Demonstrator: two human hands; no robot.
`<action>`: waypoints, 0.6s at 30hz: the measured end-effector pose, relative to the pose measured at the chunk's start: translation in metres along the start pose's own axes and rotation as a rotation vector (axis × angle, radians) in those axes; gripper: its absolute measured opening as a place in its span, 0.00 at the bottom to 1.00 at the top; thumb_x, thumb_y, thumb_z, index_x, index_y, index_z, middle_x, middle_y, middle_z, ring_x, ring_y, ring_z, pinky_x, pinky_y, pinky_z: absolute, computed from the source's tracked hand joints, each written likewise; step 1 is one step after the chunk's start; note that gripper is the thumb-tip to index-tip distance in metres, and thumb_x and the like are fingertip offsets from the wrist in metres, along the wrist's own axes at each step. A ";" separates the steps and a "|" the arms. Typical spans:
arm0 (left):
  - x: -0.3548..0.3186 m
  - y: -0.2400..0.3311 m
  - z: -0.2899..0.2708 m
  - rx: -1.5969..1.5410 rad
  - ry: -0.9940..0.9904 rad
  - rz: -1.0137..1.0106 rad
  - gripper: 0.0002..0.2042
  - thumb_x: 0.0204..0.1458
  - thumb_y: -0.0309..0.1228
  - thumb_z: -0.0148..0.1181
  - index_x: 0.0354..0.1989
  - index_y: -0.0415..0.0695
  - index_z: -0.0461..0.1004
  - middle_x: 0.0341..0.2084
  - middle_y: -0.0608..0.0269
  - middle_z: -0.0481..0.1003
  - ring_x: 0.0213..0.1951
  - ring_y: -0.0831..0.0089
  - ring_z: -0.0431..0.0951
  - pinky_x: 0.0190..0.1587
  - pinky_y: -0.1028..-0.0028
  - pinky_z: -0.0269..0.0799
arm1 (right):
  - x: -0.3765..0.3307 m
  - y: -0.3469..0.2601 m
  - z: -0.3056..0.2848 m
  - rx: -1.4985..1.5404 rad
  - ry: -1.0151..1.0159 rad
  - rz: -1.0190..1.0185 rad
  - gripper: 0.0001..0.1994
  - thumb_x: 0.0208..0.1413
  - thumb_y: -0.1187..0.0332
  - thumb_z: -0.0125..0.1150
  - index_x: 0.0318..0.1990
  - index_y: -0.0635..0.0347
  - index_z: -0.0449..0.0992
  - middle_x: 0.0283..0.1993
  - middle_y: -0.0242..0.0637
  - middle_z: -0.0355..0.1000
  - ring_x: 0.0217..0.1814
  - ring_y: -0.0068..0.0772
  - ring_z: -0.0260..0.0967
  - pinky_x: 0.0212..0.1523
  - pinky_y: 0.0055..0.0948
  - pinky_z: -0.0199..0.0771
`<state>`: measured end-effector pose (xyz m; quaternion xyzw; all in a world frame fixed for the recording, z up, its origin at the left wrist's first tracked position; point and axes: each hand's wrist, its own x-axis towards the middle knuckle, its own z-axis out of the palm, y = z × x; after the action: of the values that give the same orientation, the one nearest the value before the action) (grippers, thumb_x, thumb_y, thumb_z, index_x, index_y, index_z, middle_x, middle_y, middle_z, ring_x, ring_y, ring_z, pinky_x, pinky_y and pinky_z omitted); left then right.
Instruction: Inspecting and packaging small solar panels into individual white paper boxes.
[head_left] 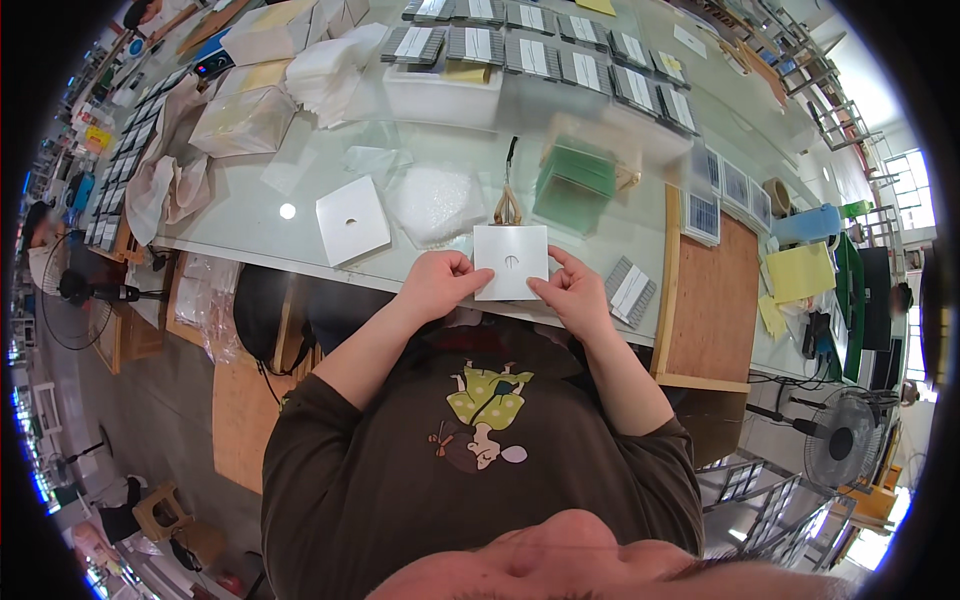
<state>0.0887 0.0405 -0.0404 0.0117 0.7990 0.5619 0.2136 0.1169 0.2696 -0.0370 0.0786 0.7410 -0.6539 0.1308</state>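
Note:
A flat white square (pixel 497 282) with a small curved slit near its middle lies at the table's front edge; whether it is a card or a thin box I cannot tell. My left hand (pixel 440 284) pinches its left edge between thumb and curled fingers. At the right edge my right hand (pixel 578 293) grips it, thumb on top near the lower corner. Just beyond it are pliers (pixel 507 207) with tan handles. A similar white square (pixel 352 222) rests to the left, beside a bubble-wrap sheet (pixel 437 203). Right of my right hand sits a grey striped panel with a white band (pixel 631 291).
A stack of green translucent sheets (pixel 575 187) stands beyond my right hand. Farther back, several striped panels (pixel 533 58) lie in rows over a white bin (pixel 443 100). Plastic-wrapped boxes (pixel 243 120) stand at the back left. A wooden board (pixel 708 300) borders the right side.

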 end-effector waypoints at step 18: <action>-0.007 0.002 0.004 0.334 0.214 0.402 0.11 0.42 0.37 0.66 0.28 0.42 0.74 0.28 0.58 0.73 0.33 0.60 0.75 0.34 0.65 0.71 | -0.009 0.007 -0.003 -0.588 0.168 -0.340 0.28 0.42 0.69 0.71 0.54 0.60 0.71 0.33 0.32 0.69 0.29 0.19 0.64 0.29 0.21 0.65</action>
<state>0.0959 0.0432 -0.0370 0.1455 0.8801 0.4518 0.0074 0.1271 0.2744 -0.0403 -0.0334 0.9083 -0.4163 -0.0241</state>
